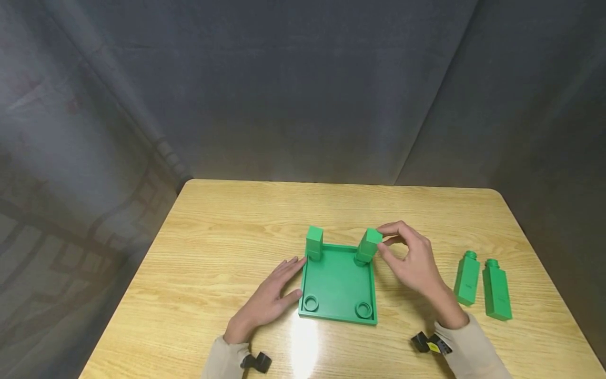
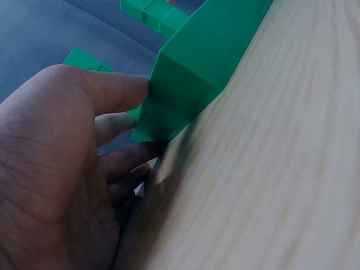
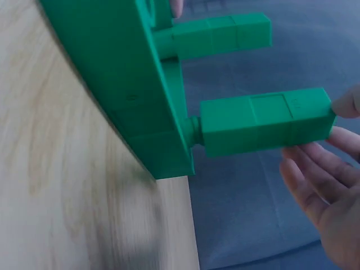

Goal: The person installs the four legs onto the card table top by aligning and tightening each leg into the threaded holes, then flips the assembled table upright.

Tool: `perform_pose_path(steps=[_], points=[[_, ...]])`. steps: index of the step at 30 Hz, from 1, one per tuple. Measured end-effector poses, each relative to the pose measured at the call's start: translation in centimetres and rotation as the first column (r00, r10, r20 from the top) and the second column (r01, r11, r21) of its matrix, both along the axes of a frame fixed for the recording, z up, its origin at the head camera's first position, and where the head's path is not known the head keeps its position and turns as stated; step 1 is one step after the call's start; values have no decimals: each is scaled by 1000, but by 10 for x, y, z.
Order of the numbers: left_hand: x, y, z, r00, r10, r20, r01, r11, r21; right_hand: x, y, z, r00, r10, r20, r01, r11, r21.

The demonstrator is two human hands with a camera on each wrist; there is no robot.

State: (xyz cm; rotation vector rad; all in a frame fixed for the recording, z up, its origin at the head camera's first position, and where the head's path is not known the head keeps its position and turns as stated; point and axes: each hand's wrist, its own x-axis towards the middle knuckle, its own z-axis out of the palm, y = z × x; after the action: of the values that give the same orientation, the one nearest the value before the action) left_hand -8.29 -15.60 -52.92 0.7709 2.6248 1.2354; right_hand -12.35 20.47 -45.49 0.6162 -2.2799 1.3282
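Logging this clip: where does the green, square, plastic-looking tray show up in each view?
Head: the tray sits below centre, between the hands.
Left wrist: upper centre, the thumb of the left hand touching it; the top edge cuts it off.
Right wrist: upper left, tilted, also cut off.
Shared landmark: the light, wood-grained tabletop beneath it.

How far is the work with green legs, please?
Looks done: far-left leg, standing in the tray. In hand: far-right leg, pinched by the right hand, neck partly showing; the left hand touches the tray. Remaining: two near sockets, unfilled, and two loose legs on the table.
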Motion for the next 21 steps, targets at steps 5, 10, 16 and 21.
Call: perform_pose_path(steps=[5, 10, 16, 21], points=[[0, -1, -1, 1000, 0, 2, 0, 1000, 3, -1, 4, 0, 998, 42, 55, -44, 999, 20], [0, -1, -2, 1000, -1, -1, 1, 1000, 2, -2, 4, -2, 994, 72, 81, -75, 997, 37], [0, 0, -1, 1000, 0, 4, 0, 1000, 3, -1, 1, -2, 993, 40, 111, -42, 999, 16], [0, 0, -1, 1000, -3, -3, 3, 1000, 4, -2, -5, -4, 992, -10, 126, 14, 999, -33]])
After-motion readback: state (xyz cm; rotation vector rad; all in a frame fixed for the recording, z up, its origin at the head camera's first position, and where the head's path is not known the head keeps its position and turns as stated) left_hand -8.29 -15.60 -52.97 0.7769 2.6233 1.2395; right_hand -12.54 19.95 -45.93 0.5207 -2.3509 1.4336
